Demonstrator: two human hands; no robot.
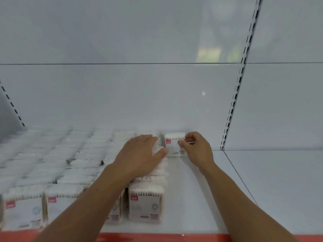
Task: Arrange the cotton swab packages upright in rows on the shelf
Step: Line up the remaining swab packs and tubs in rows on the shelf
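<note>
At the back of the shelf [201, 189], the fingers [182, 142] of the right hand [196, 149] pinch the right edge of an upright cotton swab package [174, 144] standing near the back panel [157, 102]. The left hand [139, 154] lies flat, fingers straight, on the neighbouring rows of packages [78, 163], thumb touching the held one. The package looks light, its film wrap likely slick over a stiff bundle of sticks, so a pinch across both side edges seems safest.
</note>
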